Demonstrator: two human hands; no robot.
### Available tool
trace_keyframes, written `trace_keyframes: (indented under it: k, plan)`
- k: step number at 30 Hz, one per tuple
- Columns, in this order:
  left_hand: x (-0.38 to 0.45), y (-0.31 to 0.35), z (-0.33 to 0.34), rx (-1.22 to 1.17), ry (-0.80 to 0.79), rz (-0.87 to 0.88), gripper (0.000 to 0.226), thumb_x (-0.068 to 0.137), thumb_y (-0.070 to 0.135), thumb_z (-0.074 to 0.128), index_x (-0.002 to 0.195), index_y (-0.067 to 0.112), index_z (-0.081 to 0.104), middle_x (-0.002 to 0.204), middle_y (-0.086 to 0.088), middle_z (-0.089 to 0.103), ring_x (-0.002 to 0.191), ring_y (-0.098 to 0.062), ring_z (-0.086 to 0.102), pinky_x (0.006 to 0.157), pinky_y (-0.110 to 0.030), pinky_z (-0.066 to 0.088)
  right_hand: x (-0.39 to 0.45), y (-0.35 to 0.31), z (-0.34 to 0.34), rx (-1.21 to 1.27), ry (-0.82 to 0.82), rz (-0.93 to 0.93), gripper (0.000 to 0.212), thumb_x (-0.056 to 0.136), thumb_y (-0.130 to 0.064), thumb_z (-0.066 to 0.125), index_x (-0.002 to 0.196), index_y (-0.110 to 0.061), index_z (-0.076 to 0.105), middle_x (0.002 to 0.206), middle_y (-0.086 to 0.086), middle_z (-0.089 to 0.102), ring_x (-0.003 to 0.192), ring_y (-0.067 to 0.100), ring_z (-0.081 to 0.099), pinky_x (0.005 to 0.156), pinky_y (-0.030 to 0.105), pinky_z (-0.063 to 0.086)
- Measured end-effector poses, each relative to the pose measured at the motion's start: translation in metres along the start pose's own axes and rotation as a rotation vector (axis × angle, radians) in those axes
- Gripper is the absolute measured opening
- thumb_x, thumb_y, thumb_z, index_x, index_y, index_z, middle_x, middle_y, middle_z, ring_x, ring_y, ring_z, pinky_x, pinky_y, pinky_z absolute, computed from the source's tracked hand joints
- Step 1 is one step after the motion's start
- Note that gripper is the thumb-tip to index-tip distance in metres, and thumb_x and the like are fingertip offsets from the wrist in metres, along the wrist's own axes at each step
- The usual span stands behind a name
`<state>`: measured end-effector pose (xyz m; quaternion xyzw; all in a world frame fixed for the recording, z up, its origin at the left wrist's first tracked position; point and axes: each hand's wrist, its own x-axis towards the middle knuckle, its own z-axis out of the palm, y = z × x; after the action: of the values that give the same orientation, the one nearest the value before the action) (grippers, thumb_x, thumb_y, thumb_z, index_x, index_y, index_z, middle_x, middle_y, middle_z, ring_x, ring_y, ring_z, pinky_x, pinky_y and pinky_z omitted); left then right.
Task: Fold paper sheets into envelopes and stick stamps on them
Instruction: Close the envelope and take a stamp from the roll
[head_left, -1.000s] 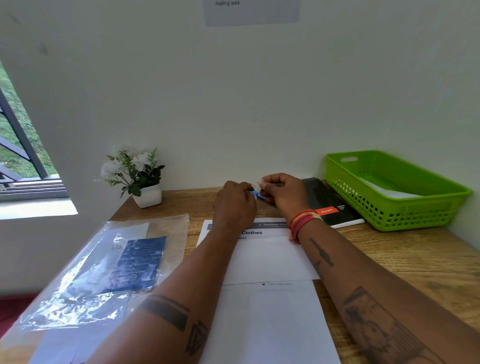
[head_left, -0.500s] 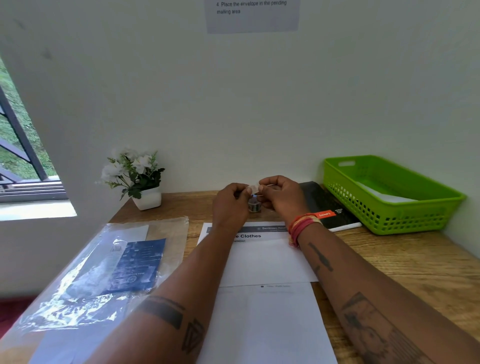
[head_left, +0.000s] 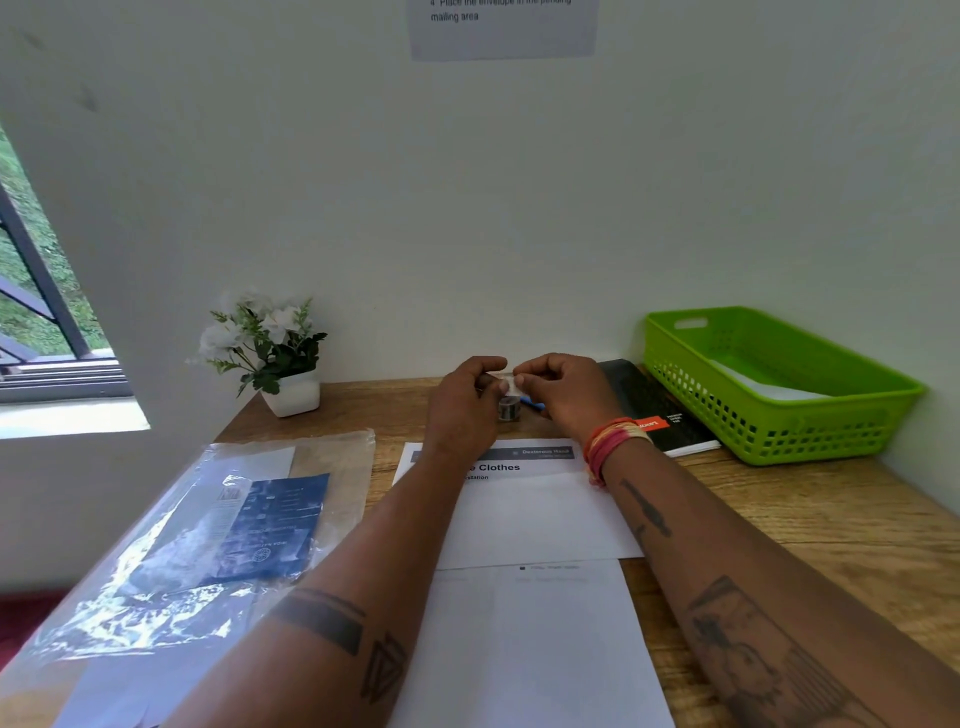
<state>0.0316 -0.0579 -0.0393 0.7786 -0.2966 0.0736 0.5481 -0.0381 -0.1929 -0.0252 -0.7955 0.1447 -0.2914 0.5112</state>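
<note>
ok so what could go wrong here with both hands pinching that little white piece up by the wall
1. The small white piece is pinched between both hands; pulling apart could tear or curl it.
2. A small roll stands right beneath the hands; a dropped wrist might knock it over.
3. The folded sheet lies loose under the forearms and could get dragged askew.

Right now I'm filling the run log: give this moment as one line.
stage: stamp handling | left hand: pinching small pale piece | right hand: pinching same piece | folded sheet: flat on desk, no stamp visible
</note>
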Motion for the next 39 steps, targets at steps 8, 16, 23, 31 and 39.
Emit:
trace_keyframes:
  k: [8, 16, 23, 31, 39]
  plan:
    - [-0.002, 0.001, 0.003, -0.086, 0.023, -0.037, 0.031, 0.096, 0.013, 0.064, 0.123, 0.028, 0.065, 0.093, 0.007, 0.068, 0.084, -0.004, 0.065, 0.061, -0.004, 0.043, 0.003, 0.002, -0.009, 0.151, -0.034, 0.114, 0.006, 0.087, -0.016, 0.076, 0.091, -0.019, 0.078, 0.082, 0.004, 0.077, 0.071, 0.016, 0.070, 0.060, 0.023, 0.055]
    - [0.000, -0.002, 0.002, -0.137, -0.035, -0.070, 0.038, 0.093, 0.008, 0.067, 0.125, 0.028, 0.061, 0.086, 0.006, 0.073, 0.078, 0.002, 0.067, 0.063, -0.004, 0.043, -0.003, 0.001, -0.008, -0.228, -0.127, -0.096, 0.025, 0.090, -0.033, 0.073, 0.112, -0.022, 0.076, 0.099, -0.008, 0.074, 0.087, 0.001, 0.065, 0.077, 0.018, 0.050]
    - [-0.005, 0.004, 0.002, -0.056, -0.068, -0.045, 0.042, 0.091, 0.010, 0.069, 0.129, 0.027, 0.061, 0.081, 0.010, 0.070, 0.072, 0.012, 0.062, 0.061, 0.001, 0.039, -0.002, -0.005, -0.014, -0.261, -0.127, -0.097, 0.008, 0.089, -0.022, 0.072, 0.092, -0.019, 0.078, 0.087, -0.003, 0.075, 0.086, 0.016, 0.070, 0.081, 0.033, 0.056]
    - [-0.009, 0.040, 0.000, 0.204, -0.100, 0.000, 0.028, 0.096, 0.010, 0.057, 0.117, 0.026, 0.067, 0.105, 0.011, 0.065, 0.093, -0.006, 0.060, 0.068, -0.013, 0.042, -0.018, -0.001, -0.047, -0.165, -0.065, -0.033, 0.005, 0.082, -0.018, 0.080, 0.082, -0.021, 0.076, 0.076, -0.003, 0.074, 0.068, 0.015, 0.068, 0.068, 0.030, 0.056]
    - [-0.055, 0.072, 0.020, 0.511, -0.425, 0.142, 0.013, 0.096, 0.017, 0.056, 0.100, 0.020, 0.068, 0.100, -0.002, 0.070, 0.092, -0.018, 0.063, 0.074, -0.029, 0.050, -0.053, -0.003, -0.109, -0.190, -0.095, 0.043, 0.004, 0.084, -0.017, 0.078, 0.082, -0.015, 0.075, 0.068, -0.002, 0.073, 0.060, 0.010, 0.065, 0.053, 0.022, 0.050]
